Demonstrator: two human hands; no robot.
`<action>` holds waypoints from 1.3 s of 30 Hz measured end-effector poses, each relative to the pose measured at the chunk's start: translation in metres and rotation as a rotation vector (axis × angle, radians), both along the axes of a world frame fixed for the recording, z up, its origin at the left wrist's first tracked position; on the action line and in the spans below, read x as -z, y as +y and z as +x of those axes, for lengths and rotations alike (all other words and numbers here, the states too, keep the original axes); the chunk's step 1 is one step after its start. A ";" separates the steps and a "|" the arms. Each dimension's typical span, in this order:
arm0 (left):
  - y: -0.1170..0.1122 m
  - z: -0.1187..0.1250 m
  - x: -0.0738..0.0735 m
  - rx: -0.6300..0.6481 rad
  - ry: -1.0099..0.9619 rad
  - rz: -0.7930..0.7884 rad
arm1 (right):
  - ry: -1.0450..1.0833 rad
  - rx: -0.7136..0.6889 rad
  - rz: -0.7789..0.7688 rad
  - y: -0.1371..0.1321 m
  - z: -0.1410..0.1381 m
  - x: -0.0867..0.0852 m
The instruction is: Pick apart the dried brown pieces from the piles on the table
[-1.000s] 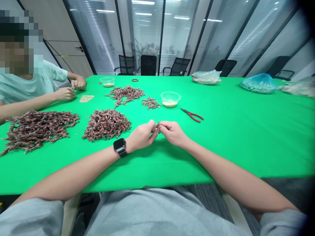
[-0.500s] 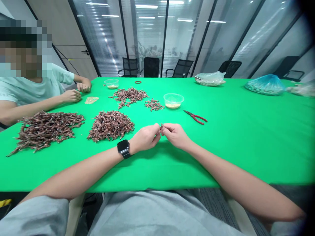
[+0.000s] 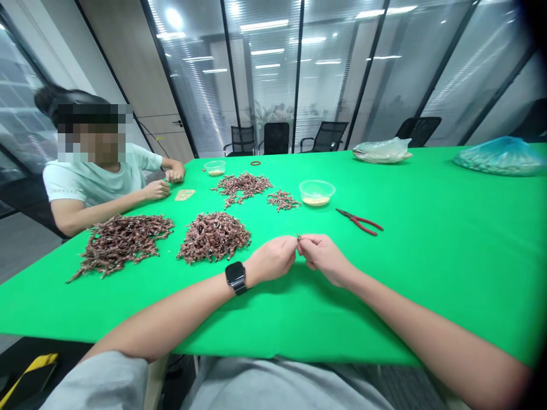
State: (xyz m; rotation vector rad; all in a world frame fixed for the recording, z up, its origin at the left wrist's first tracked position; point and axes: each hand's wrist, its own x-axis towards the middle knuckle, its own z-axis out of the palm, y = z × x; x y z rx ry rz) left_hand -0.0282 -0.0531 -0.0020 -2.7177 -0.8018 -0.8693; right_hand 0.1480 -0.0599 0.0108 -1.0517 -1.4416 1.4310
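My left hand (image 3: 272, 259), a dark watch on its wrist, meets my right hand (image 3: 325, 257) fingertip to fingertip above the green cloth. Both are closed in a pinch on a small brown piece (image 3: 298, 237), mostly hidden by the fingers. A pile of similar reddish-brown pieces with pale ends (image 3: 215, 236) lies just left of my left hand. Beyond the hands are a small cluster of these pieces (image 3: 282, 200) and a clear plastic bowl (image 3: 317, 189) with pale yellow bits at its bottom. Red-handled pliers (image 3: 361, 221) rest beyond my right hand.
A larger brown pile (image 3: 123, 242) lies at left, another pile (image 3: 243, 187) farther back. A second clear bowl (image 3: 214, 167), a reddish ring (image 3: 255, 163) and two plastic bags (image 3: 382, 151) stand toward the far edge. A co-worker (image 3: 98, 182) sits at left, hands near pale bits (image 3: 185, 195).
The view has tilted up and turned left, so the table's things appear lower and farther right. My hands stay together, still pinching the small brown piece.
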 end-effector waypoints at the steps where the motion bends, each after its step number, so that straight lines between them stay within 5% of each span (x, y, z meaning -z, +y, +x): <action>1: 0.000 0.000 0.001 -0.005 0.011 0.013 | 0.026 -0.003 -0.032 0.000 -0.001 0.000; 15: 0.003 -0.002 0.002 -0.012 0.033 0.064 | 0.407 -0.190 -0.522 0.005 0.004 -0.008; 31: 0.001 -0.003 0.000 -0.060 -0.187 -0.217 | 0.107 -0.006 -0.034 0.006 0.002 0.002; 39: 0.000 -0.003 -0.001 -0.046 -0.209 -0.238 | 0.080 -0.010 -0.006 0.008 0.006 0.006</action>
